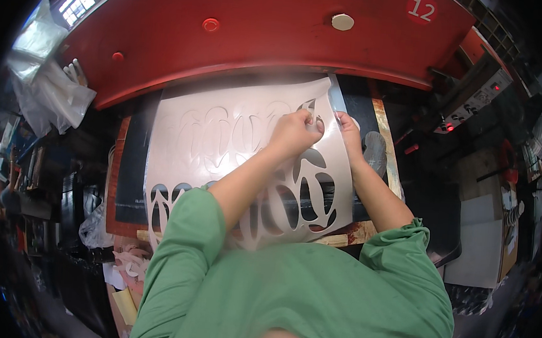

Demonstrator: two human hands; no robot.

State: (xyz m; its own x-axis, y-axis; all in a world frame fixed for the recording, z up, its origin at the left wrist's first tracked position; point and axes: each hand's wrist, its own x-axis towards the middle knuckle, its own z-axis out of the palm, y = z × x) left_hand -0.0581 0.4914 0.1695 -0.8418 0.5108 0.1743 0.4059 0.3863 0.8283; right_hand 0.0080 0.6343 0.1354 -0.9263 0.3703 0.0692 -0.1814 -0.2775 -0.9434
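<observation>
A pale beige sheet [238,97] lies over a dark work surface and hangs toward me at its near end. Curved, sole-like outlines are cut across its far half, while the near half has open holes of similar shape. My left hand [295,133] is closed in a pinch over the far right part of the sheet, beside an opening. What its fingertips grip is hidden. Along the sheet's right edge, my right hand [350,135] is closed with thumb and fingers on that edge.
A red machine beam [262,30] spans the far side. Right of the sheet lies a grey sole-shaped piece [374,152], with a control panel [477,102] with lit red lamps beyond. Clear plastic bags [46,65] hang at the left. A wooden edge [348,234] borders the near side.
</observation>
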